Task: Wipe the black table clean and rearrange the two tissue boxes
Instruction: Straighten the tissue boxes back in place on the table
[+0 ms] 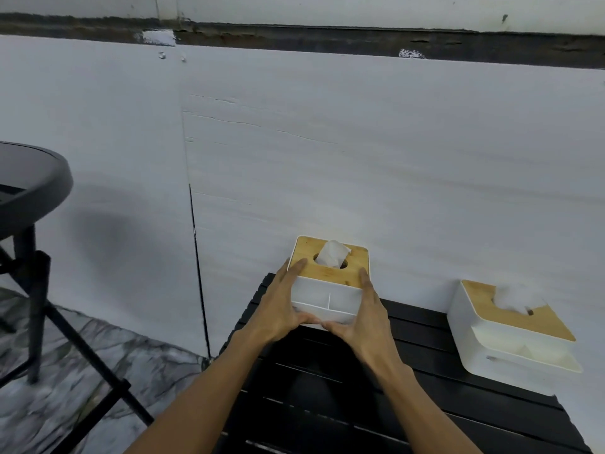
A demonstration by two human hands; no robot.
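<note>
In the head view, the left hand [281, 306] and the right hand [363, 319] are both gripping a white square tissue box with a light wooden lid [327, 273]. The left hand is lying along the left side of this box and the right hand along its right side. The two thumbs are reaching across the near lower edge and almost meeting there. A white tissue [332, 253] is sticking up out of the round hole in the lid. On the near side of the box an open compartment with a thin divider is showing.

This box is at the far left corner of the black slatted table [327, 404], close to the wall (I cannot tell whether it is resting on the surface or is raised a little above it).

A second white tissue box [510, 326], also with a wooden lid and a tissue coming out, is standing near the right edge of the table, well apart from the first one, and no hand is touching it.

A white painted wall [327, 142] is rising behind the table. To the left, a round black side table with thin legs [32, 188] is standing on a grey marble-patterned floor [82, 355].
</note>
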